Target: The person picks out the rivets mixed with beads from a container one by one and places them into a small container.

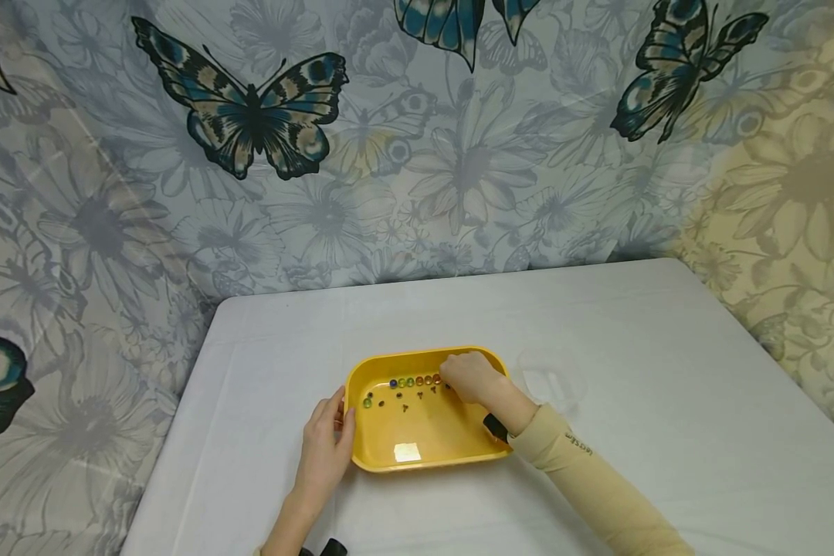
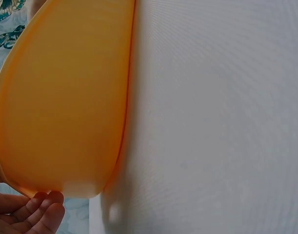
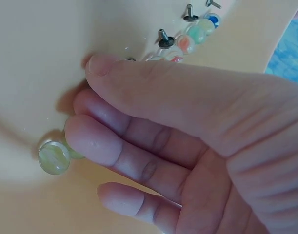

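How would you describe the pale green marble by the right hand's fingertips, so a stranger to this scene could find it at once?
Start at the yellow tray on the white table. Inside, a row of coloured marbles runs along the far wall, ending at the right hand. The pale green marble lies by that hand's fingertips, apart from the row, cloudy and nearly clear rather than brightly coloured.

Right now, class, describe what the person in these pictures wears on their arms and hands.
The hands are bare: no gloves or rings show. The right hand comes from a long beige sleeve with small dark lettering near the cuff and a black strap at the wrist. By the left hand, a black device sits at the forearm.
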Demonstrator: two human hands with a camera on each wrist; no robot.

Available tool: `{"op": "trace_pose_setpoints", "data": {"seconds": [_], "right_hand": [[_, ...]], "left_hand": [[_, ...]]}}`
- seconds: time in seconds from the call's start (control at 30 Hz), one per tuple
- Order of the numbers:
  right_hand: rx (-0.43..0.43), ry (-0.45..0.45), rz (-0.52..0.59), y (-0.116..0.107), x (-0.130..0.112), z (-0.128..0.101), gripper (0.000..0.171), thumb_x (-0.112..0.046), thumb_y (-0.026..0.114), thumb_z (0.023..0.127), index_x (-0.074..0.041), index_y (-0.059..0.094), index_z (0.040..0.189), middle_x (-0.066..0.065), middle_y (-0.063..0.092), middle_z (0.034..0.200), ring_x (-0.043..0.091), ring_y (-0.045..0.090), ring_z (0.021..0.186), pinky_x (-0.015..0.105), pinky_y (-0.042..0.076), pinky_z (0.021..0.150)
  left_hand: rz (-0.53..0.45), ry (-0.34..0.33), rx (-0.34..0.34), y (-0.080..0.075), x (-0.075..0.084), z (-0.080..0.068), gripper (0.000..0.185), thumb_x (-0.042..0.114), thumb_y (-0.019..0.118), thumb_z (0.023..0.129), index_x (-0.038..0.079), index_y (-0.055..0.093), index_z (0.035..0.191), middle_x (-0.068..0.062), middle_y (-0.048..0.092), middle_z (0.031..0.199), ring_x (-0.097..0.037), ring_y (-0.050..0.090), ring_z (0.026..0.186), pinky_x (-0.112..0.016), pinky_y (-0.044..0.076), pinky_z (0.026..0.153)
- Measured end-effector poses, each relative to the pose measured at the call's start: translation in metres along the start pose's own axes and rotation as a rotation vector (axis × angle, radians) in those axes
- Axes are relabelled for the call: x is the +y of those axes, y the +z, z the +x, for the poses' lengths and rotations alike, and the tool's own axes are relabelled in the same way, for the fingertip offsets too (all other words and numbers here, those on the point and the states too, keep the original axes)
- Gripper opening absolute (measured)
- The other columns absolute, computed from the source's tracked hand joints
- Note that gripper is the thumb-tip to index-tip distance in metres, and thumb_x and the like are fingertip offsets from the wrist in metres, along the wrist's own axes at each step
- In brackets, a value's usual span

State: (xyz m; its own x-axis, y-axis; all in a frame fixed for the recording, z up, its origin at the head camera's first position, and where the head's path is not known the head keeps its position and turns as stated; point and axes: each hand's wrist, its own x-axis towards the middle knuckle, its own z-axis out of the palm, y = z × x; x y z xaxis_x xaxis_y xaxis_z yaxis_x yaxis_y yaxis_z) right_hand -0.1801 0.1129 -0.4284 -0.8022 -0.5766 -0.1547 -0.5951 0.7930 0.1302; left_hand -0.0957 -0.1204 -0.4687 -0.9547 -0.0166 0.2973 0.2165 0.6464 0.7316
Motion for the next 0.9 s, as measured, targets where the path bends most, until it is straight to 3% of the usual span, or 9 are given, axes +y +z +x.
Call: {"op": "trace_pose_setpoints", "data": {"seconds": [0.67, 0.9], "right_hand": [[0.001, -0.013, -0.001, -0.0023, 0.0004, 0.0, 0.017, -0.01, 0.062, 0.088, -0.01, 0.056, 0.071, 0.002, 0.048, 0.066, 0.012, 0.034, 0.053, 0.023, 0.033, 0.047], [0.025, -0.022, 0.019, -0.0017, 0.0004, -0.002, 0.024, -0.008, 0.061, 0.088, -0.011, 0.05, 0.067, 0.001, 0.041, 0.062, 0.011, 0.027, 0.051, 0.023, 0.022, 0.046]], "left_hand": [[0.006, 0.004, 0.008, 0.0, 0.0002, -0.0002, 0.04, 0.005, 0.059, 0.089, -0.009, 0.051, 0.125, -0.005, 0.053, 0.086, -0.012, 0.051, 0.074, -0.022, 0.05, 0.063], [0.004, 0.001, 0.004, 0.0004, -0.0007, -0.0003, 0.04, 0.005, 0.058, 0.089, -0.009, 0.05, 0.126, -0.004, 0.053, 0.086, -0.012, 0.05, 0.074, -0.022, 0.049, 0.063]]}}
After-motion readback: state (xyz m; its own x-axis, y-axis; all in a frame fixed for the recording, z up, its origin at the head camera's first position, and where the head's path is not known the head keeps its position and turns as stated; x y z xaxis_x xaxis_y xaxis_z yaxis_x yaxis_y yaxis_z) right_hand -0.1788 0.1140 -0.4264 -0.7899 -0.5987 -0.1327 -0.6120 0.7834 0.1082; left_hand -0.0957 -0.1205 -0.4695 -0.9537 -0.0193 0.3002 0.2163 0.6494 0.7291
